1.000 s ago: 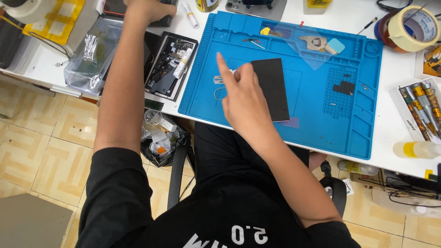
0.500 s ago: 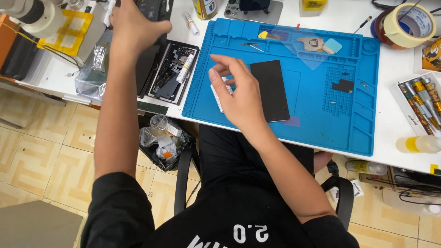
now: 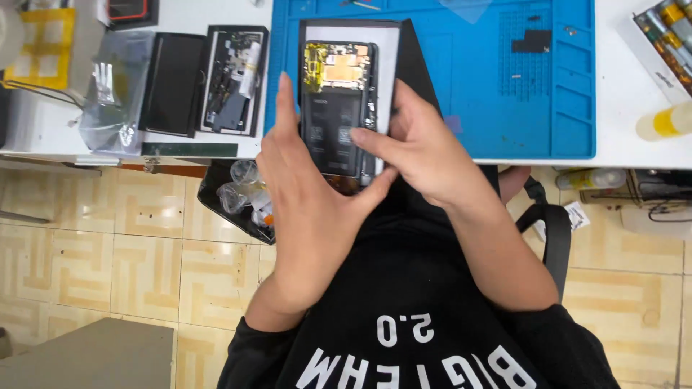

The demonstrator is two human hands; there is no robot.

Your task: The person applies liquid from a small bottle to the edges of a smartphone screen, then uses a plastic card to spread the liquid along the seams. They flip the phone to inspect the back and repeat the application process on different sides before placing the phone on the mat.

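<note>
Opened phone [image 3: 339, 108], back off, gold shielding up top, dark board.

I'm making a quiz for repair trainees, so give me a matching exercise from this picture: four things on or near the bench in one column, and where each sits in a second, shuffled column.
Things:
1. Opened phone
2. Blue work mat
3. Yellow-capped bottle
4. Bin with clear plastic bits

Places:
A. On the white table at the right edge
B. On the floor below the table edge
C. Between the left hand and the right hand
D. Spread over the middle of the table

Pairs: 1-C, 2-D, 3-A, 4-B
</note>
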